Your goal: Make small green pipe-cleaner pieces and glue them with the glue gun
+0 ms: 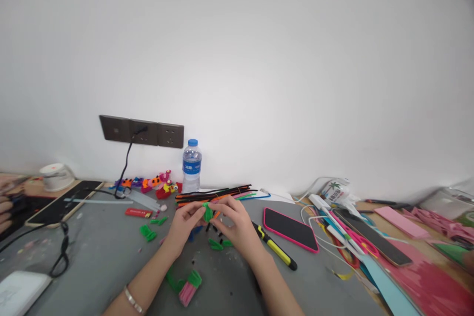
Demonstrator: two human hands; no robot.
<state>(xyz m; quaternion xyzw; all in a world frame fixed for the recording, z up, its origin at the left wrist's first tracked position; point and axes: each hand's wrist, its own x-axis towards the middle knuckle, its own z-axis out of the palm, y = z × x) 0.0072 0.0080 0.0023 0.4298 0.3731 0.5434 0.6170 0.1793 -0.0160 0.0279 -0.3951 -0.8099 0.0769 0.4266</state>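
A small green fuzzy piece (208, 213) is pinched between my left hand (185, 224) and my right hand (235, 219), over the grey mat (107, 266). Both hands have thumb and fingertips pressed on it. Just left of my left hand lie other green fuzzy pieces (148, 233). Below my hands is a pink and green fuzzy piece (190, 288). More green bits (215, 244) lie under my right hand. Behind my hands is a bundle of black and orange pipe cleaners (222, 193).
A water bottle (191, 168) stands by the wall, near colourful fuzzy figures (148, 182). Right are a yellow-black tool (276, 248), a pink-cased phone (291, 229), cables and pink scissors (365, 244). Left are a large phone (64, 203) and a white box (22, 292). Another person's hand shows far left.
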